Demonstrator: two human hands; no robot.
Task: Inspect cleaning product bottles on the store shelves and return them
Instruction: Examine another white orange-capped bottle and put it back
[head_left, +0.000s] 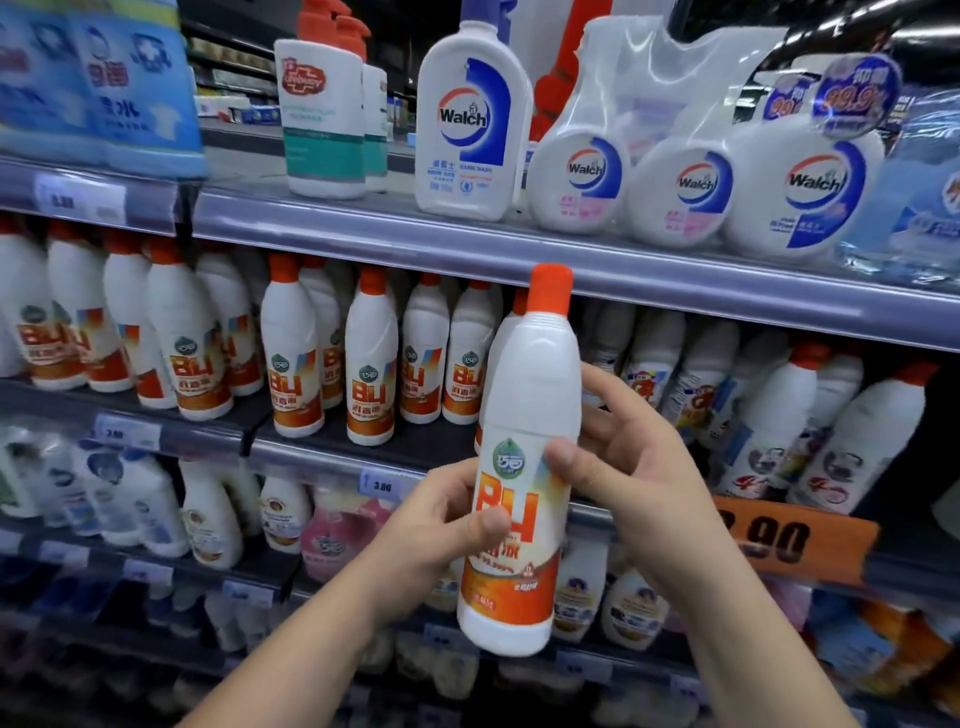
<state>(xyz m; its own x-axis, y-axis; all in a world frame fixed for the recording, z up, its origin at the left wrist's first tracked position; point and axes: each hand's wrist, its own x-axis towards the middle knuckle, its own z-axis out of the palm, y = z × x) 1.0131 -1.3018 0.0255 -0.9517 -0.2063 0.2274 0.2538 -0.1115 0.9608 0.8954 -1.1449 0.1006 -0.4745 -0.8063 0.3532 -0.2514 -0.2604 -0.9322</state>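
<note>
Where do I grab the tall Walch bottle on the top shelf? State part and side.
Grip the tall Walch bottle around its flat mid-body, from the front: it stands upright at the shelf edge, with round bottles crowding its right.

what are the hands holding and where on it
The white orange-capped bottle, held roughly upright at its labelled middle: left hand on its left side, right hand on its right, both thumbs on the label front.

Two hands, left hand (441, 525) and right hand (634, 467), held one orange-capped bottle (530, 395); the top shelf (467, 244) carried one tall Walch bottle (470, 130), three round Walch sprayers (680, 192) and two red-pumped soap bottles (322, 114).
</note>
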